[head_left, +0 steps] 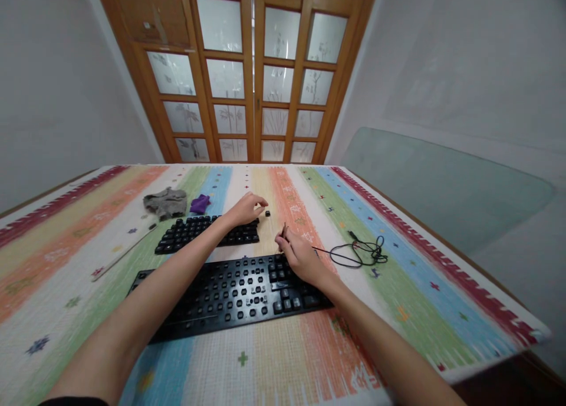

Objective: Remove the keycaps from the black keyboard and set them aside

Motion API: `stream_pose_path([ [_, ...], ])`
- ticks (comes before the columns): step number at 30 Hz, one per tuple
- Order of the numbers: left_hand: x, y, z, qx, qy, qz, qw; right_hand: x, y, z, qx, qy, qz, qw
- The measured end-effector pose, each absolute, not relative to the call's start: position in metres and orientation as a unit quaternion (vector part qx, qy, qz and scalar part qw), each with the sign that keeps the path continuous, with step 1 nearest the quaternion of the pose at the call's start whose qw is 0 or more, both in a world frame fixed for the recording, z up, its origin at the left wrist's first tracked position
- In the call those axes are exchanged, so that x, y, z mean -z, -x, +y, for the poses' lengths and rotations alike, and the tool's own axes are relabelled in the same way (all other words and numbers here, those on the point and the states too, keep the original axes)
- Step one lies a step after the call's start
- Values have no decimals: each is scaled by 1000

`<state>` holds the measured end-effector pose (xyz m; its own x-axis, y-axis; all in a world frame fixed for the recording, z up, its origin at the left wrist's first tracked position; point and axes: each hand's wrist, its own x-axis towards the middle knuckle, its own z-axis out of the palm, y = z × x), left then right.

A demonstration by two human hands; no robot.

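Note:
A black keyboard (216,294) lies in front of me, most of its left and middle keys bare of caps, with caps still on at the right end. Behind it, black keycaps (186,234) are laid out in rows. My left hand (246,210) is over the right end of those rows, fingers loosely apart and seemingly holding nothing. Close to its fingertips sits a single keycap (267,213). Above the keyboard's back right part, my right hand (299,254) pinches a small, thin dark tool (284,229), whose exact kind I cannot make out.
A grey cloth (165,203) and a crumpled purple cloth (200,204) lie at the back left. Nearby is a thin stick-like brush (126,253). The keyboard's black cable (358,253) is coiled on the right. A striped tablecloth (243,376) covers the table.

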<state>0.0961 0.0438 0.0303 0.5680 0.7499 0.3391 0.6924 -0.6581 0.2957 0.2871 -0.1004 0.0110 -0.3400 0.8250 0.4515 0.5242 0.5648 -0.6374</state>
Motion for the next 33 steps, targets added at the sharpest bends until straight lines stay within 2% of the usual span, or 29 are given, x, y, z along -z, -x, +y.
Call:
stream_pose_path([
  [5, -41, -96, 15, -268, -877, 373, 143, -9, -282, -84, -214, 448, -785, 371],
  [11, -43, -88, -23, -190, -886, 317, 280, 0, -286, -74, -264, 485, -734, 396],
  [16, -43, -88, -47, -171, -881, 297, 326, -3, -295, -72, -342, 478, -690, 423],
  [22, -40, -96, -55, -188, -853, 290, 391, -17, -300, -81, -333, 459, -669, 481],
  [28, -32, -104, -53, -203, -780, 281, 521, -16, -303, -87, -334, 442, -673, 490],
  [33, -27, -110, -54, -237, -738, 277, 568, -15, -304, -89, -351, 435, -669, 489],
])
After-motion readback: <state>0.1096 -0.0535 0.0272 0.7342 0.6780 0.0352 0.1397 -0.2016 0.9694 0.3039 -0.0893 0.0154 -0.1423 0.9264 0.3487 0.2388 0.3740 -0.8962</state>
